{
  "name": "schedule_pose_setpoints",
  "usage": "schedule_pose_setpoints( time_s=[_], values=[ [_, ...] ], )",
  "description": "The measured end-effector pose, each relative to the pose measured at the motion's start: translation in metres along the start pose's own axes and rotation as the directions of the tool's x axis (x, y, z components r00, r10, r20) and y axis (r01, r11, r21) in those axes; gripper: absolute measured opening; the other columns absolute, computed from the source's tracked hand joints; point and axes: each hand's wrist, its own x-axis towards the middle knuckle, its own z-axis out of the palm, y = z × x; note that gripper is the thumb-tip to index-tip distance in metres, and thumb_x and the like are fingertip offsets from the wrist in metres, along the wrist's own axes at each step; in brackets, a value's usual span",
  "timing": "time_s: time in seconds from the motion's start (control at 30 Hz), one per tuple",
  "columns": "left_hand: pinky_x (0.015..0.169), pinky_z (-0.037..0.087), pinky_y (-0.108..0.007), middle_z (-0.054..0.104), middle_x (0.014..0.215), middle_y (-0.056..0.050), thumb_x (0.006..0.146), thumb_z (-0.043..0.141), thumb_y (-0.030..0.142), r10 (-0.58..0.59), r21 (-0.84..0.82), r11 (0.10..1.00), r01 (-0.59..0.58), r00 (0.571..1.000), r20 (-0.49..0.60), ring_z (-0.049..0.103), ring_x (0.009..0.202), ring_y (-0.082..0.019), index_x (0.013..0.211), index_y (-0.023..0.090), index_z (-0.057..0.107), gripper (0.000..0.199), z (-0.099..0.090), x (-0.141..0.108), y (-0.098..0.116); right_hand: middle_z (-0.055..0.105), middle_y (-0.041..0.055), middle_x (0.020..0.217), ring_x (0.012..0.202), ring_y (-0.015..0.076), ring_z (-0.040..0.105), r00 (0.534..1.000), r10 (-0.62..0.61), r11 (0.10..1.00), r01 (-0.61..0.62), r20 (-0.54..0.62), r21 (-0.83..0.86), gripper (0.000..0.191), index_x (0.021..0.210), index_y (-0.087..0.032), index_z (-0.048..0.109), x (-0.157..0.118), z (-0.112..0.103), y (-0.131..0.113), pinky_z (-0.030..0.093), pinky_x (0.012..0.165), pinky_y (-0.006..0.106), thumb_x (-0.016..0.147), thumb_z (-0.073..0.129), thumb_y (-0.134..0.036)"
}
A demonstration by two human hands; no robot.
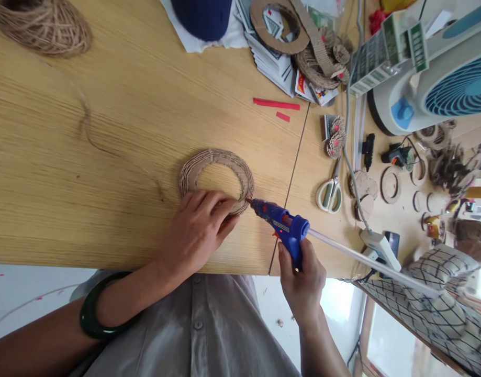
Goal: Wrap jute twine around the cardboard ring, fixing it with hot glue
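A cardboard ring (pixel 246 175) with corrugated layers around its rim lies flat near the table's front edge. My left hand (pixel 199 225) rests over the near side of the ring, its fingers closed on the rim and partly hiding it. In my right hand (pixel 305 280) is a blue hot glue gun (pixel 281 220), gripped by its handle. The gun's nozzle meets the ring's right side, or hovers just over it; I cannot tell which. A long clear glue stick (pixel 354 255) sticks out of the gun's back end.
Scissors (pixel 330 193) lie right of the gun, near a white power cord (pixel 352 162). Red strips (pixel 276 103) and stacked playing cards (pixel 269 63) lie farther back. A fan (pixel 440 78) stands at right, and a twine ball (pixel 44 26) at far left.
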Motion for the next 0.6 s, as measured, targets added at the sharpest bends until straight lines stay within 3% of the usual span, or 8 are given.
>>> schedule_pose_setpoints(
  time_s=[0.2, 0.37, 0.6],
  values=[
    [0.086, 0.046, -0.042, 0.067, 0.101, -0.004, 0.094, 0.061, 0.03, -0.004, 0.003, 1.0, 0.004, 1.0, 0.004, 0.058, 0.093, -0.025, 0.112, 0.021, 0.063, 0.02, 0.001, 0.001, 0.0, 0.074, 0.01, 0.086, 0.066, 0.0203, 0.069, 0.995, -0.089, 0.992, 0.086, -0.037, -0.095, 0.019, 0.11, -0.016, 0.06, 0.003, 0.003, -0.002, 0.05, 0.058, 0.028, 0.101, 0.052, -0.031],
    [0.086, 0.045, -0.042, 0.066, 0.101, -0.004, 0.094, 0.061, 0.031, -0.009, -0.008, 1.0, 0.009, 1.0, 0.006, 0.058, 0.093, -0.025, 0.112, 0.021, 0.063, 0.02, 0.001, 0.001, 0.0, 0.074, 0.0106, 0.084, 0.069, 0.0215, 0.071, 0.994, -0.107, 0.986, 0.103, -0.025, -0.128, 0.021, 0.111, -0.015, 0.06, 0.004, -0.003, -0.007, 0.052, 0.06, 0.028, 0.101, 0.052, -0.032],
    [0.083, 0.045, -0.042, 0.066, 0.1, -0.004, 0.094, 0.062, 0.031, -0.01, -0.001, 1.0, 0.01, 1.0, 0.003, 0.058, 0.092, -0.026, 0.111, 0.021, 0.062, 0.02, 0.002, 0.001, 0.0, 0.071, 0.0044, 0.076, 0.058, 0.0159, 0.065, 1.0, -0.018, 0.998, 0.017, -0.014, -0.063, 0.016, 0.104, -0.016, 0.06, 0.009, -0.007, -0.012, 0.047, 0.054, 0.024, 0.099, 0.055, -0.03]
  ],
)
